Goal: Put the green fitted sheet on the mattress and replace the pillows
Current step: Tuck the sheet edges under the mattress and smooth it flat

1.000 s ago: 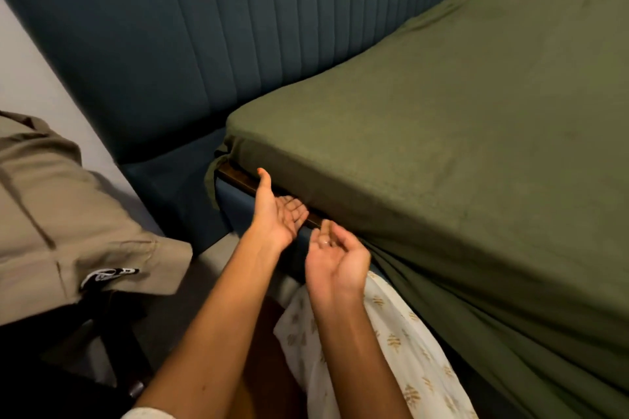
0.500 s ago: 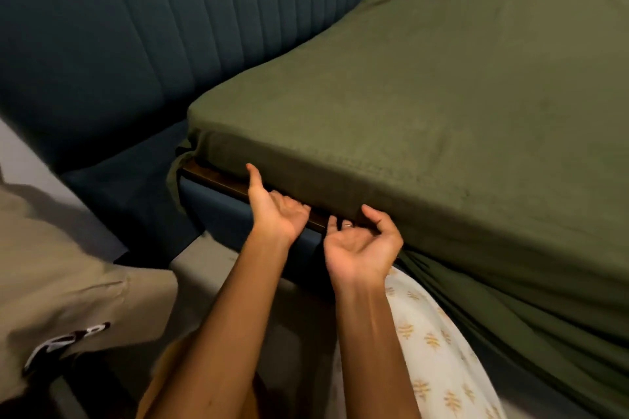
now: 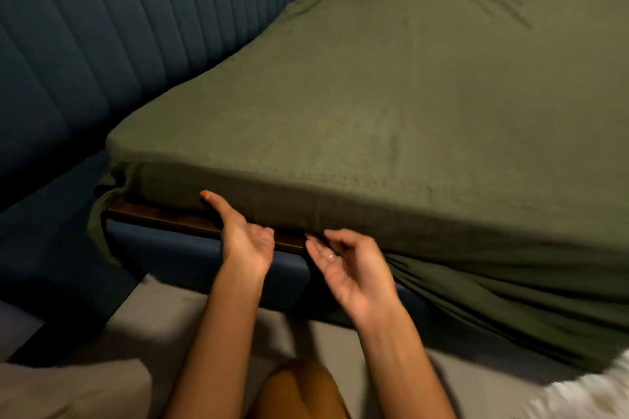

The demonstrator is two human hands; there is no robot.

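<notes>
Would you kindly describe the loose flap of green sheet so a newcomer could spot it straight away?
Start at the tall ribbed blue headboard and follow it down to the near corner of the mattress. There a loose flap of green sheet hangs past the dark wooden slat over the blue bed base. Unlike the green fitted sheet stretched taut above, it dangles untucked.

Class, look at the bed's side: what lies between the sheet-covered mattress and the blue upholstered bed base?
In the head view, a dark wooden ledge runs between the green fitted sheet on the mattress and the blue base.
</notes>
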